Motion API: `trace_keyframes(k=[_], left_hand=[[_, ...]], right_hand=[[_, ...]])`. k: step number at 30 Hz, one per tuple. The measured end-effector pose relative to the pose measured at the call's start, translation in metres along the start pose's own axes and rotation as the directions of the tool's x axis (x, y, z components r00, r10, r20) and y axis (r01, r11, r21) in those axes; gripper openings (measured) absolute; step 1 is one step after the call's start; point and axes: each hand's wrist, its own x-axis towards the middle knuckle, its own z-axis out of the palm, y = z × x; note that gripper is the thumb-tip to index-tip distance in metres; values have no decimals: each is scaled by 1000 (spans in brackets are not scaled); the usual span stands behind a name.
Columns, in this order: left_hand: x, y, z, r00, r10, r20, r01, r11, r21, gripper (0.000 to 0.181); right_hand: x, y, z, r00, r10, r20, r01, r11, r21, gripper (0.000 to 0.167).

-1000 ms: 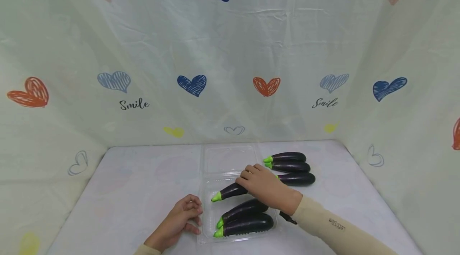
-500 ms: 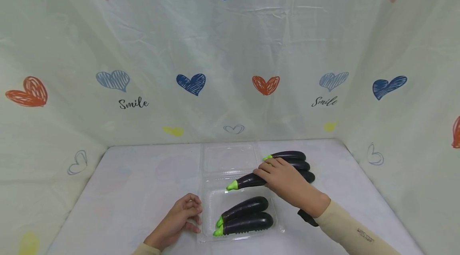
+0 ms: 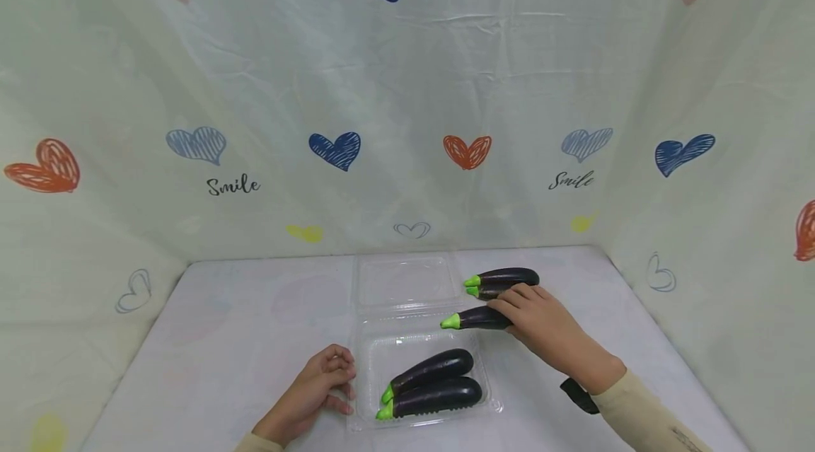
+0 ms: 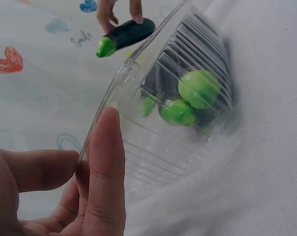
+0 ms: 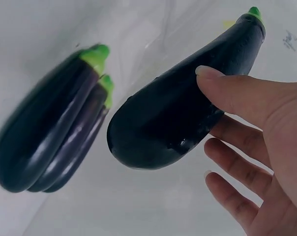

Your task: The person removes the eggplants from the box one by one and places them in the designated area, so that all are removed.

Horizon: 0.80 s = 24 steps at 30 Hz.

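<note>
My right hand (image 3: 554, 332) grips a dark purple eggplant (image 3: 480, 318) with a bright green stem, raised over the right back of the clear plastic container (image 3: 359, 367). In the right wrist view, the thumb lies along the side of this eggplant (image 5: 173, 108). Two more eggplants, an upper one (image 3: 434, 371) and a lower one (image 3: 439, 396), lie side by side in the container. My left hand (image 3: 315, 388) pinches the container's left rim between thumb and fingers, as the left wrist view shows (image 4: 97, 128).
Behind the right hand, eggplants (image 3: 509, 275) lie together on the white table (image 3: 255, 317), partly hidden by that hand. The container's clear lid (image 3: 404, 282) lies folded back behind it. A curtain (image 3: 407, 84) printed with hearts hangs around the table.
The right hand has carried its eggplant from above the container's middle to the right and back, towards the eggplants on the table. The left hand has kept its place on the rim.
</note>
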Motion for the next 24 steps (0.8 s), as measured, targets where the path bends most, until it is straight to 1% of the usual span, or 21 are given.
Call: trace_keyframes(k=[7,16,24], left_hand=[[-1,2,0,1000,11,10,-11,1000,-5,17],[-2,3,0,1000,25,15,-25,1000,-11,19],[-2,3,-1,999,26,18,-26,1000,-8,20]], right_hand=[[-18,12,2,998,53,39,-53,998,-16,56],[-33,22,3,987,132,92,-132,991,-8,53],[-49,32,10,987,151,62,-152,988,8,52]])
